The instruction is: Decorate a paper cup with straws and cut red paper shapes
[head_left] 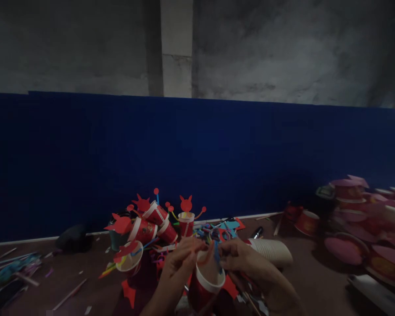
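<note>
A red paper cup [204,287] with a white rim stands upright between my hands, its mouth facing me. My right hand [246,261] is closed at the cup's right rim, its fingertips pinching a blue strip [216,256] that hangs into the cup. At the left rim is my left hand [179,265], its fingers bent together; whatever they pinch is blurred. An orange-red strip shows inside the cup's mouth. Just left of my left hand sits another cup [131,259] with a red paper cutout and coloured strips.
Behind my hands, several red cups [186,224] carry red paper heads and strip arms. A stack of nested cups [273,252] lies to the right, with pink and red bowls [345,250] beyond. Coloured scraps [16,272] lie at left. A blue panel [197,153] closes off the back.
</note>
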Available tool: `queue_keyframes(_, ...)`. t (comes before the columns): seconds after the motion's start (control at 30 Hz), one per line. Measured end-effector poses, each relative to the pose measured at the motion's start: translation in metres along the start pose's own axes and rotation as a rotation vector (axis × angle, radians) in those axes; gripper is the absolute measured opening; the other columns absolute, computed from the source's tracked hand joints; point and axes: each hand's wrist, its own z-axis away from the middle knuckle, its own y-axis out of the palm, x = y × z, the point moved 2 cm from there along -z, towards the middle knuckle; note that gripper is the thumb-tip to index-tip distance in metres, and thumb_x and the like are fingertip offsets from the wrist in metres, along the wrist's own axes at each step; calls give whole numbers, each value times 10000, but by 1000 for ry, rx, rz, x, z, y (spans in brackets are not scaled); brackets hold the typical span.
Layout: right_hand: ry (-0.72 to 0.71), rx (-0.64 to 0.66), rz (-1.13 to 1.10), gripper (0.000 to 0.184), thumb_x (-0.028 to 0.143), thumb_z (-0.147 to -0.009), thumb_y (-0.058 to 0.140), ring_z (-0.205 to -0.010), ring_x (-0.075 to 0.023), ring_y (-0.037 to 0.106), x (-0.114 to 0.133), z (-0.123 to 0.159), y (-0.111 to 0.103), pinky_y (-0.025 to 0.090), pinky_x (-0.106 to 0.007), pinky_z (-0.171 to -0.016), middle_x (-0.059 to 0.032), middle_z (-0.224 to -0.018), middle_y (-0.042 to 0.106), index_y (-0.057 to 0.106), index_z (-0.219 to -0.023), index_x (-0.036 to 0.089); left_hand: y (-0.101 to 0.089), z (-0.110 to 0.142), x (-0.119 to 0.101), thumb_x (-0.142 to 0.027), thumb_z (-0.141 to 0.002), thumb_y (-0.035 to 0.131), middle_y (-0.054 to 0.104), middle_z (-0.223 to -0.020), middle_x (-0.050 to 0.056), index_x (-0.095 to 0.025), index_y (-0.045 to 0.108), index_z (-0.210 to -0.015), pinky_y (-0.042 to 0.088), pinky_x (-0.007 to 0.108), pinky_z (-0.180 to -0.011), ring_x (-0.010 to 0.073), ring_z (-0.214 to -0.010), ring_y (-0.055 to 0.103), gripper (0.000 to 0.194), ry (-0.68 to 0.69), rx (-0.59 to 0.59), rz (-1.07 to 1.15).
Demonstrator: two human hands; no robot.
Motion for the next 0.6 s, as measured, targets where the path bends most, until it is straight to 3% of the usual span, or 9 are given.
queue_keyframes(0.1, 8, 29, 17, 219, 343, -692, 622, -188, -25, 281, 4, 4, 1, 150, -133, -248, 99, -291, 420, 552, -689, 136, -2, -6, -8, -427, -804, 534, 689, -888, 77, -227, 742, -850, 397, 395, -899, 262, -939, 556, 292, 37, 210, -158)
queue_keyframes(0.23, 46, 34, 45, 181, 311, -692, 609, -188, -14, 254, 8, 9, 2, 147, -133, -253, 109, -294, 404, 559, -681, 137, -6, -5, -16, -367, -879, 419, 637, -927, 56, -237, 704, -928, 395, 330, -867, 212, -950, 531, 317, -6, 308, -260)
queue_keyframes(0.33, 71, 51, 71, 155, 293, -683, 595, -187, -12, 240, 7, 10, 4, 139, -131, -252, 117, -280, 385, 553, -653, 147, -4, -1, -20, -351, -882, 413, 604, -866, 37, -231, 691, -813, 384, 302, -845, 192, -918, 512, 311, -14, 363, -310)
queue_keyframes(0.47, 98, 72, 66, 159, 295, -662, 624, -191, -16, 248, 5, 10, 5, 139, -130, -247, 120, -276, 379, 560, -646, 150, -3, 2, -16, -362, -814, 524, 577, -892, 19, -223, 682, -756, 391, 283, -797, 179, -869, 521, 218, -204, 431, -171)
queue_keyframes(0.6, 87, 155, 22, 190, 320, -683, 645, -204, -15, 268, 2, 9, 4, 154, -124, -250, 120, -290, 379, 586, -657, 142, -5, 3, -13, -387, -739, 617, 587, -834, 22, -211, 688, -739, 393, 284, -767, 177, -813, 535, 190, -302, 546, 39)
